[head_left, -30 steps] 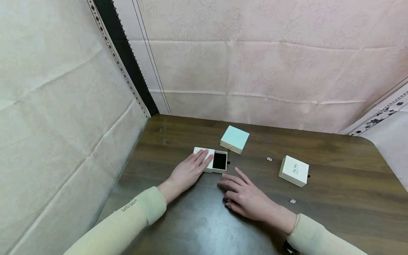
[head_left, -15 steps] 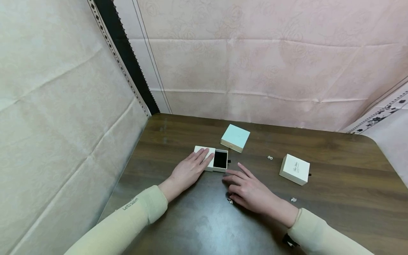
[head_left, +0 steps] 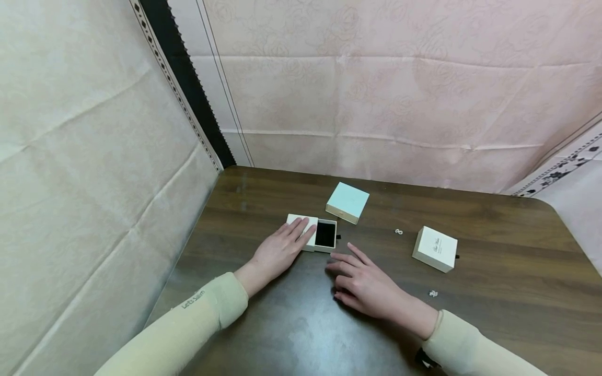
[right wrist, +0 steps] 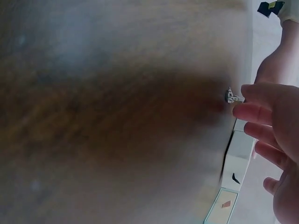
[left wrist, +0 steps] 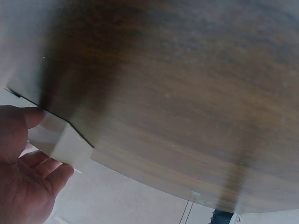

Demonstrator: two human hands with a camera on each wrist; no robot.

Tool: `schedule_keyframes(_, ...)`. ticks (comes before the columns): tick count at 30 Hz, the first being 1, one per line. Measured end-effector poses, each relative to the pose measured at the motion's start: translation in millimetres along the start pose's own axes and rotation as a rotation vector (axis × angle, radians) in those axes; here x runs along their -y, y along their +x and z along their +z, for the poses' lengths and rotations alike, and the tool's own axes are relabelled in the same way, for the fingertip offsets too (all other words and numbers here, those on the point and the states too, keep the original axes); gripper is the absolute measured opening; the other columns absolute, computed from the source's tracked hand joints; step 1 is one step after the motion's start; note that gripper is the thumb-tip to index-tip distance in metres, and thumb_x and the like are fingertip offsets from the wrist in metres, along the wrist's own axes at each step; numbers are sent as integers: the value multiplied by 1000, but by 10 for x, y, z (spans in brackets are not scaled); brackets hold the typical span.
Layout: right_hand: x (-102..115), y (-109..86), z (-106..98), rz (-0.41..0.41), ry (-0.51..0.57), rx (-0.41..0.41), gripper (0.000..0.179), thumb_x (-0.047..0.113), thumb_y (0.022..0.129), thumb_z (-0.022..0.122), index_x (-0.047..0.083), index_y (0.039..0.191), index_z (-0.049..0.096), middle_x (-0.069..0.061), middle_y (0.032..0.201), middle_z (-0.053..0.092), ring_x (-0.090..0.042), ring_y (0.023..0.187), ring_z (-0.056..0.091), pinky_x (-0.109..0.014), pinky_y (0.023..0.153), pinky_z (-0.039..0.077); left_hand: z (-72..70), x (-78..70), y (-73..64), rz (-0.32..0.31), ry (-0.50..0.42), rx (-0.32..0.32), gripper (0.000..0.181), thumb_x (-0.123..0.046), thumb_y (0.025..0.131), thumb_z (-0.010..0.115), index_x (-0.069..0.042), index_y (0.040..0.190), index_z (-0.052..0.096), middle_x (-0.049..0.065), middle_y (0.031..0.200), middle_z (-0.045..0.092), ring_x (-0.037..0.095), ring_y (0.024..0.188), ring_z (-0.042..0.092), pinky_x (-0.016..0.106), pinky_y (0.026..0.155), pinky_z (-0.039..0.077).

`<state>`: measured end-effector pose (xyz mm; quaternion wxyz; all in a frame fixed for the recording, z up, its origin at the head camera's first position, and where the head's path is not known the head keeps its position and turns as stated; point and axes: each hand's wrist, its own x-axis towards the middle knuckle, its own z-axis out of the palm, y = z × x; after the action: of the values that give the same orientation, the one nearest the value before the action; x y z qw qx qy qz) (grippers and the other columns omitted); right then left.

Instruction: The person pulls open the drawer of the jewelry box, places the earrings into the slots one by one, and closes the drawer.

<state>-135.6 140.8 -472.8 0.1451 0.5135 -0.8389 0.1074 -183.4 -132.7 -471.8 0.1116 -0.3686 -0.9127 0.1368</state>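
My left hand (head_left: 281, 249) lies over a small white slide-out jewelry box (head_left: 301, 219), its thumb and fingers around the sleeve in the left wrist view. The box's drawer (head_left: 325, 235), lined in black, stands partly pulled out to the right. Just right of it and nearer, my right hand (head_left: 364, 287) hovers low over the table. In the right wrist view, its thumb and index finger pinch a small silvery jewelry piece, seemingly a ring (right wrist: 230, 95); from the head view that piece is hidden. The other right fingers are spread apart.
A pale blue box (head_left: 347, 201) sits behind the white one. To the right stand another white box (head_left: 435, 249) and two small silvery pieces, one farther back (head_left: 398, 231), one nearer (head_left: 433, 293). Cloth hangs behind the brown table (head_left: 263, 324).
My right hand shifted slightly right, then back a little left, and the silvery piece under its thumb went out of sight in the head view. The left hand stays on the white box.
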Motion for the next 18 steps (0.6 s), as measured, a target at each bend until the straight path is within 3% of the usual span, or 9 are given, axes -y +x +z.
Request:
schedule_keyframes(8,11,-14,86,-14,-39,-22,19,19,84,90,16,82,72,-5,125,73,-30,134,62,-66,117,39,-4,-4,6,-4,-2,6,57,-3,109,54,-9,164,40,17,167,43,28,152,46,39,118,46)
schedule_keyframes(18,-7,-12,100,-3,7,-36,18,10,85,88,15,81,72,-5,125,74,-29,134,62,-66,118,39,0,-8,2,-7,-12,-10,56,-2,109,54,-9,163,42,17,166,44,29,151,47,40,117,47)
